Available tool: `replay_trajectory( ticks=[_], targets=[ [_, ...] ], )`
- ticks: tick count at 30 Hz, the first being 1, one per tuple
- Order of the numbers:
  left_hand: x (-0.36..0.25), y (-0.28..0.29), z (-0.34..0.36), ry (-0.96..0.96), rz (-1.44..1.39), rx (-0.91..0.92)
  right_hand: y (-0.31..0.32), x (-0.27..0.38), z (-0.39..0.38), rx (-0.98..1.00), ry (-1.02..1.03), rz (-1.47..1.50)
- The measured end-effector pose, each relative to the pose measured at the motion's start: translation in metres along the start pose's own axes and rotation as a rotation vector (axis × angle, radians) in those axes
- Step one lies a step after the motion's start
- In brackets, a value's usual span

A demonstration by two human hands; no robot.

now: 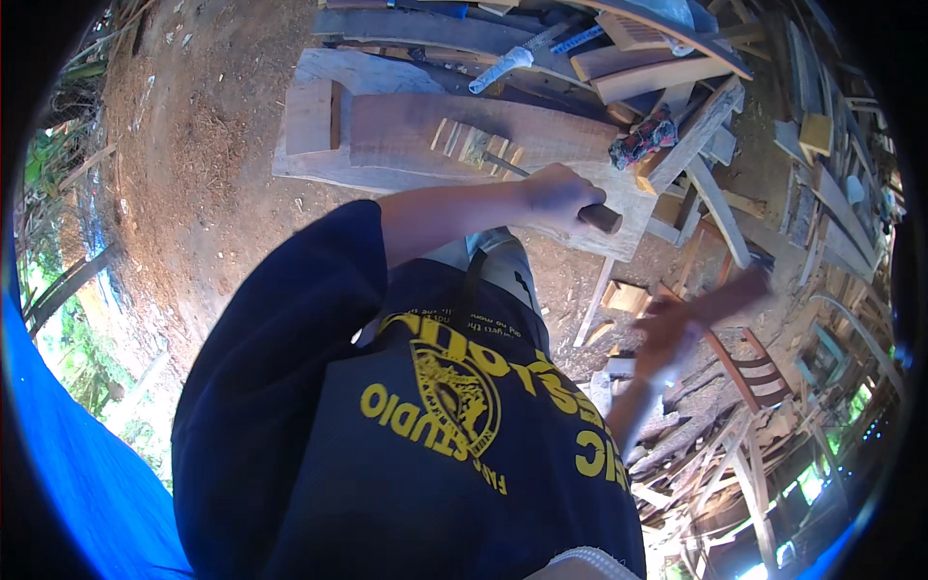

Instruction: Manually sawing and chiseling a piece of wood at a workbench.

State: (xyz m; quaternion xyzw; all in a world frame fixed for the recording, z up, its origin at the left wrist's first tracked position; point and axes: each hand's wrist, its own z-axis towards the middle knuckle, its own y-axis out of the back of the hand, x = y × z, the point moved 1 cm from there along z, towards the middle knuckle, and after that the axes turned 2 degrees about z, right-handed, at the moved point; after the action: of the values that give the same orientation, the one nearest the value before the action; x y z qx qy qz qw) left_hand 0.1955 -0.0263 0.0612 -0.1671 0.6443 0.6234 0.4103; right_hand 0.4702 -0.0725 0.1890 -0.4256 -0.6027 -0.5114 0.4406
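Observation:
My left hand [561, 196] is closed around a chisel, whose brown round handle [601, 218] sticks out to the right of my fist. The thin metal blade [507, 165] points left and meets a small pale wood piece [466, 143] with a row of notches or strips across it. That piece lies on a wide brown board [387, 130]. Off to the right, my right hand [665, 338] is smeared by motion but wrapped round a reddish-brown wooden block [733, 296], held well apart from the chisel.
A pale thick plank [300, 166] lies under the board, with a square wooden block [311, 118] at its left end. Scrap timber [667, 77] crowds the far right. A wooden chair frame [759, 372] and a heap of offcuts lie right. Dirt floor [193, 193] spreads left.

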Motion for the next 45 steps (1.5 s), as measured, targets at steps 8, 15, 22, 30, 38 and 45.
replay_trajectory(
  ticks=[8,15,22,30,38,45],
  targets=[
    [-0.002,-0.004,0.002,0.003,0.004,0.125,-0.082,0.001,-0.013,-0.191,-0.215,0.143],
    [-0.001,-0.009,0.006,0.032,0.040,0.122,-0.050,0.002,-0.016,-0.852,-0.140,0.194],
    [0.007,-0.018,0.012,0.074,0.045,0.090,-0.077,0.033,-0.002,-0.333,-0.482,0.117],
    [0.005,-0.029,0.013,0.127,0.072,0.123,-0.048,-0.012,0.002,-0.359,-0.767,-0.325],
    [0.010,-0.028,0.013,0.120,0.068,0.121,-0.066,0.019,0.025,-0.777,-0.271,-0.357],
    [0.014,-0.029,0.014,0.139,0.044,0.108,-0.047,0.038,0.026,-0.670,-0.369,-0.090]
  ],
)
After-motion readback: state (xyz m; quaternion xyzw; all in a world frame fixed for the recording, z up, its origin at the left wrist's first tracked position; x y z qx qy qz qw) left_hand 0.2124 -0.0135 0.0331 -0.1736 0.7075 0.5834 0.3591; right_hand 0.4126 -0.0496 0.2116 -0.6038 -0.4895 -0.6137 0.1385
